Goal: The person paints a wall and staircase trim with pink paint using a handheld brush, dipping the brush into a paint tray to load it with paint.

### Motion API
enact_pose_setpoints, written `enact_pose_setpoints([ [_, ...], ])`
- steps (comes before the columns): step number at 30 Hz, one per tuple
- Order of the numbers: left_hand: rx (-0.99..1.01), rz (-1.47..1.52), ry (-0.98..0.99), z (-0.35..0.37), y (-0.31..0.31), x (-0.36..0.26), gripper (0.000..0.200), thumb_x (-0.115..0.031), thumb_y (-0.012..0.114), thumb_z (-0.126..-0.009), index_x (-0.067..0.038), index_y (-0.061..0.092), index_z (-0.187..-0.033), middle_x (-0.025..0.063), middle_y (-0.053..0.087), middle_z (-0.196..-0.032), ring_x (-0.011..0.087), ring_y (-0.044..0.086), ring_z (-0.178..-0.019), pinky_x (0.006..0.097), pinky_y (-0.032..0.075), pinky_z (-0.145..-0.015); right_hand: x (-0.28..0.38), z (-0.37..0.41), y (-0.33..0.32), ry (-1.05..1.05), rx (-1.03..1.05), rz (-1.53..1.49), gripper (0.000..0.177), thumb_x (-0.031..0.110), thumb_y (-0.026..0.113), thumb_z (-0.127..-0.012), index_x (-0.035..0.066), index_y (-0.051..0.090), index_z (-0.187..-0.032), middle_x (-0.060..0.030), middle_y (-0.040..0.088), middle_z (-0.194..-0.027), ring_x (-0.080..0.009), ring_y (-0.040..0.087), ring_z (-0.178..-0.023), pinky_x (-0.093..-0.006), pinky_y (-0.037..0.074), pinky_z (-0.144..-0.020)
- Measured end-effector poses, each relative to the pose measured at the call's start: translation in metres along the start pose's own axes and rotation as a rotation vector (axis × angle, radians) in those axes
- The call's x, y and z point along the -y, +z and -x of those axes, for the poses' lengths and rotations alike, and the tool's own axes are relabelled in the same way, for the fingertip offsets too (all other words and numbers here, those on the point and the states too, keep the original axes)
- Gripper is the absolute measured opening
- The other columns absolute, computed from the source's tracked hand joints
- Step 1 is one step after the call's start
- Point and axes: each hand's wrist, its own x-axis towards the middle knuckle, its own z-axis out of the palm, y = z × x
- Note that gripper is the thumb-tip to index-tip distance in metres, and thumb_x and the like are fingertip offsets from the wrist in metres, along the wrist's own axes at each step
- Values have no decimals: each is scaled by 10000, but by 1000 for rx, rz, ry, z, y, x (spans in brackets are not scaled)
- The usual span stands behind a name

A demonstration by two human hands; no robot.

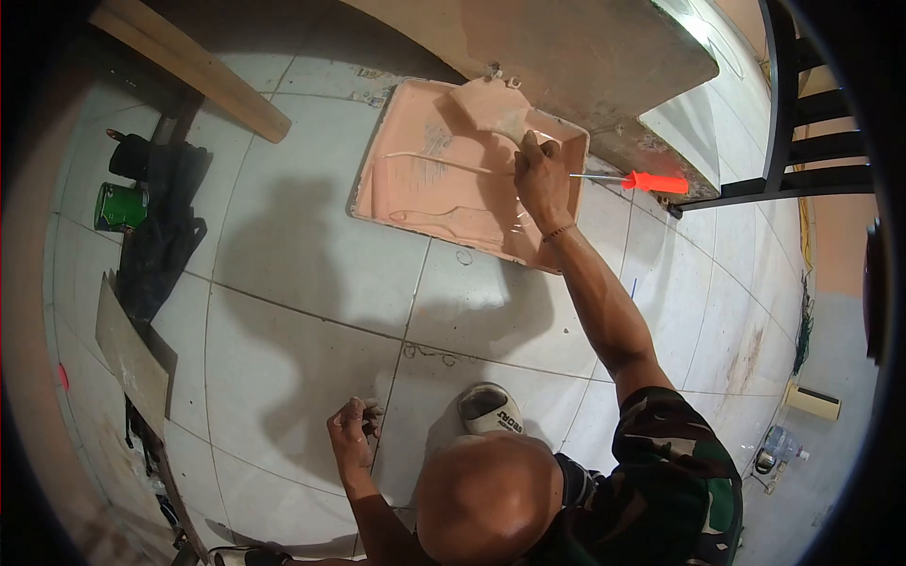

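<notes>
My right hand (pixel 545 186) is closed around the handle of a wide, paint-covered paintbrush (pixel 491 106), whose broad head lies over the far side of a paint tray (pixel 392 141). The tray rests on the tiled floor, coated inside with pale pink-orange paint. A thin paint-coated stick (pixel 444 161) and a small looped shape (pixel 425 220) show inside it. Past my right wrist, a screwdriver (pixel 656 182) with an orange-red handle sticks out by the tray's right side. My left hand (pixel 354 431) hangs above the floor, fingers loosely bent and apart, with nothing visible in it.
A wooden board (pixel 198 71) reaches in from the upper left. Along the left lie a green can (pixel 120 206), dark cloth (pixel 165 236) and a flat panel (pixel 132 354). A black metal frame (pixel 783 170) stands at right, above a plastic bottle (pixel 780 443).
</notes>
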Motion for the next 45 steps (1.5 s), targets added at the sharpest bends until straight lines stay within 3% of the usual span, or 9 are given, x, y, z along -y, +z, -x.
enact_pose_setpoints([
  [5,-15,-6,12,2,-2,0,437,-397,555,-840,32,597,-767,88,561,-634,112,473,-495,233,377,-420,-23,19,-9,100,-94,24,320,143,558,-793,112,525,-1109,-193,551,-894,-364,567,-757,-424,470,-608],
  [9,-29,-8,-12,2,-2,2,441,-402,548,-842,30,595,-767,84,561,-634,112,475,-495,231,374,-422,-26,38,-29,128,-9,41,354,127,572,-784,112,518,-1134,-177,548,-883,-350,572,-746,-422,470,-600],
  [13,-14,-41,-9,0,5,-3,445,-408,548,-839,29,598,-769,80,564,-635,105,473,-493,229,373,-422,-16,27,-19,-5,-10,84,325,121,559,-779,93,519,-1101,-151,537,-845,-322,572,-714,-394,477,-582],
  [17,2,-18,11,2,9,-9,424,-349,532,-868,59,619,-791,75,577,-630,97,458,-489,230,377,-436,-21,7,-12,58,-15,38,346,129,570,-781,82,516,-1120,-144,536,-849,-305,571,-712,-391,472,-574],
  [21,-15,0,-24,2,5,-2,437,-380,540,-851,45,609,-779,78,570,-631,100,466,-492,227,377,-431,-26,24,-11,-18,-208,-13,345,120,576,-779,82,530,-1119,-142,529,-848,-291,557,-695,-381,470,-570],
  [30,-21,-28,-26,-1,4,-7,438,-406,553,-837,23,577,-754,86,564,-646,107,465,-496,230,372,-422,-23,26,-25,-46,-178,16,332,108,577,-765,90,536,-1094,-138,561,-840,-304,576,-700,-385,476,-549],
  [34,23,-30,-18,-2,3,0,444,-407,535,-847,29,596,-796,91,573,-650,105,469,-502,229,369,-422,-12,9,-50,27,-37,51,337,128,586,-750,126,570,-1086,-137,573,-879,-318,590,-703,-395,490,-583],
  [43,24,-182,-31,-3,2,-4,421,-344,467,-892,51,603,-835,100,582,-661,104,473,-508,236,374,-418,-10,-49,-99,-163,281,366,225,130,507,-741,91,608,-938,-147,580,-840,-355,590,-744,-429,493,-623],
  [45,18,-135,-45,-4,2,-1,418,-342,473,-890,52,601,-832,101,579,-661,105,471,-508,238,374,-419,-7,-65,-107,-218,260,369,203,112,506,-726,78,619,-891,-147,586,-838,-346,594,-745,-430,495,-630],
])
